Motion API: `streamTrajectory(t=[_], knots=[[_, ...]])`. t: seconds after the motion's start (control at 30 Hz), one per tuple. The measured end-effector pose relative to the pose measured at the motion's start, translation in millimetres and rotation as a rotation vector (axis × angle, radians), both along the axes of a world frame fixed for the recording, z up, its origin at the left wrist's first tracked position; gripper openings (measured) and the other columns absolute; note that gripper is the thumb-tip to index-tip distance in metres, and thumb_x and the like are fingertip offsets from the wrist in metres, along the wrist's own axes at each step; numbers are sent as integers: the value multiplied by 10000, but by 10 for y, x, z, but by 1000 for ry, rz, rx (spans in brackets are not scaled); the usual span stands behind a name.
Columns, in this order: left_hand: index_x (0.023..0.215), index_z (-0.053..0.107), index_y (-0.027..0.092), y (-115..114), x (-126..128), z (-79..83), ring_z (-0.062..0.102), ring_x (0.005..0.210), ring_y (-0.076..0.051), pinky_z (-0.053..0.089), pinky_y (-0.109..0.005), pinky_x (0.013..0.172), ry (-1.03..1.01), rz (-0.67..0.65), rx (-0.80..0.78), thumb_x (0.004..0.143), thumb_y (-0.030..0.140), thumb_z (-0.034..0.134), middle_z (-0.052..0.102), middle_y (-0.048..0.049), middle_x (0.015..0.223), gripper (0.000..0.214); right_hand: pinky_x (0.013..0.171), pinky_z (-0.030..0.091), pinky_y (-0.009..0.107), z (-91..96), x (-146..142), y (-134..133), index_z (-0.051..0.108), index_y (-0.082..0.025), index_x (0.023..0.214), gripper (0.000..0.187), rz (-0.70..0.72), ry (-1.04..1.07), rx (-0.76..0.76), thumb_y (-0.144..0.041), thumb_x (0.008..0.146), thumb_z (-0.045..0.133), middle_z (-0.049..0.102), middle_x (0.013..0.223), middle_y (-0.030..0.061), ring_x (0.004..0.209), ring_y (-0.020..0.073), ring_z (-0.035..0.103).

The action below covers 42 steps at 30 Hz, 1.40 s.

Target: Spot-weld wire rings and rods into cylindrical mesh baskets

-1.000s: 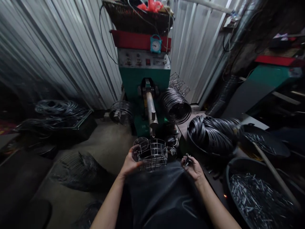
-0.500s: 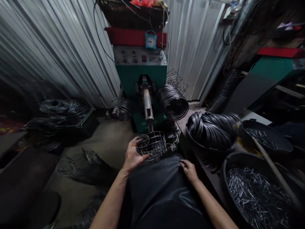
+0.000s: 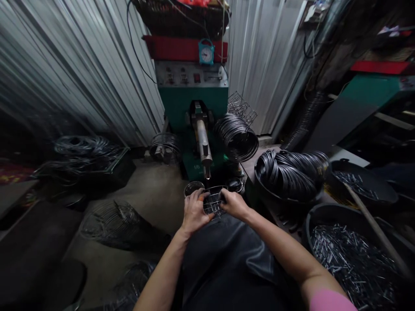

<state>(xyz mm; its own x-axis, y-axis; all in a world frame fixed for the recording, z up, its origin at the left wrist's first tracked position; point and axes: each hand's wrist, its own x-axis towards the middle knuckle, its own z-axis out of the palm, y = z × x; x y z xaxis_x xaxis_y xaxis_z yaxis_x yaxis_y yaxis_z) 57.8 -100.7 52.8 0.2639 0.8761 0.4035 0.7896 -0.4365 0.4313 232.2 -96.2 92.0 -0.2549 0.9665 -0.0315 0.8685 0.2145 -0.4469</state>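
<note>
A small round wire basket (image 3: 214, 199) is held low in front of the machine, above the dark apron (image 3: 223, 259) on my lap. My left hand (image 3: 195, 211) grips its left side, the fingers over the rim and the thumb below; an orange band is on one finger. At the basket's right rim, my right hand (image 3: 234, 203) is closed with its fingertips on the wires. Whether a small piece is also pinched there is hidden. Just above the basket is the tip of the machine's metal arm (image 3: 204, 147), apart from it.
The green machine (image 3: 171, 103) carries a blue clock (image 3: 206, 52). Wire coils (image 3: 238, 138) hang at its right, and more coils fill a basin (image 3: 288, 177). A tub (image 3: 309, 224) of short metal rods stands at right with a stick (image 3: 372, 229) across it. Stacked wire rings (image 3: 110, 224) lie at left.
My right hand has moved from over the apron up and left to the basket's right side. My left hand and the basket have shifted slightly; the basket now sits lower, clear of the arm's tip.
</note>
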Motion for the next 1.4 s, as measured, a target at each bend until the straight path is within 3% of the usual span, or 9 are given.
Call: streamTrajectory(t=[0.1, 0.2, 0.37, 0.93, 1.13, 1.3, 1.4], knots=[[1112, 535, 197, 15, -32, -36, 466, 1182, -307, 376, -461, 973, -32, -8, -50, 532, 293, 750, 519, -123, 1262, 626, 652, 419, 225, -181, -12, -48, 614, -188, 893, 178, 40, 198, 33, -126, 740, 549, 680, 799, 21, 749, 160, 629], [1111, 531, 218, 45, -80, -66, 475, 1179, -291, 382, -452, 977, -89, -24, -99, 526, 287, 754, 522, -98, 1258, 630, 736, 448, 233, -257, 67, -48, 654, -183, 883, 183, 218, 374, 16, -117, 776, 521, 691, 858, 25, 818, 147, 634], [1099, 547, 214, 106, -136, -66, 476, 1189, -300, 386, -456, 986, -139, -22, -167, 506, 274, 765, 521, -102, 1257, 634, 766, 467, 269, -236, 153, 23, 664, -183, 976, 245, 400, 328, 28, -166, 733, 635, 680, 924, 50, 873, 176, 627], [1092, 538, 214, 509, -231, -161, 455, 1209, -304, 372, -480, 998, -191, -82, -146, 492, 215, 739, 514, -96, 1254, 633, 651, 455, 201, -460, 44, 370, 692, -214, 892, 136, 371, 210, 235, -194, 779, 620, 696, 854, 36, 759, 137, 650], [1160, 468, 218, 603, -273, -186, 493, 1159, -268, 401, -457, 980, -266, -55, -188, 516, 202, 722, 524, -85, 1221, 692, 659, 453, 198, -424, 8, 517, 692, -220, 890, 135, 375, 176, 232, -200, 769, 634, 699, 859, 29, 777, 141, 657], [1022, 570, 229, 680, -306, -228, 477, 1168, -280, 409, -449, 983, -249, -115, -161, 523, 275, 748, 496, -81, 1237, 532, 682, 457, 201, -394, -14, 569, 688, -223, 894, 142, 397, 179, 226, -186, 768, 634, 698, 867, 25, 788, 139, 653], [1064, 572, 225, 717, -313, -236, 475, 1172, -279, 407, -441, 992, -238, -128, -161, 533, 282, 748, 481, -89, 1249, 562, 687, 456, 202, -396, -18, 575, 688, -220, 893, 137, 393, 166, 222, -181, 780, 621, 700, 869, 27, 798, 139, 650]])
